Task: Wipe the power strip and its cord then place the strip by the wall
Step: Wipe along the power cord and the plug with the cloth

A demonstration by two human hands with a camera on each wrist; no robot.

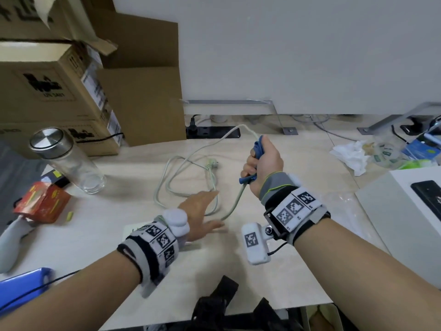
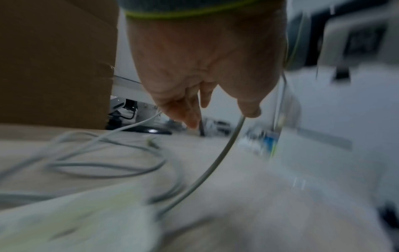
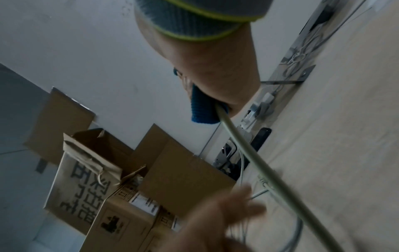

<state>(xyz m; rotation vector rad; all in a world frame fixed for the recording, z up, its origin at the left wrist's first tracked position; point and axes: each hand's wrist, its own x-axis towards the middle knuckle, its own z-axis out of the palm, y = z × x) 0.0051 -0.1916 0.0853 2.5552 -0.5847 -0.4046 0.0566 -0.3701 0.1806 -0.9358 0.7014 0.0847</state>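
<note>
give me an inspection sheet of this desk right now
surface: pale desk, partly bare.
job's things: blue cloth wrapped round the cord; power strip mostly hidden under the left wrist.
clutter: glass bottle, red carton, crumpled tissue.
grippers: right hand grips cloth and cord; left hand flat, fingers spread, blurred.
cables: cord loops lie on the desk.
surroundings: cardboard boxes, white wall.

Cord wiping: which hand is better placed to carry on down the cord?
Right. The right hand already grips the blue cloth wrapped round the cord; the left hand is open over the strip.
</note>
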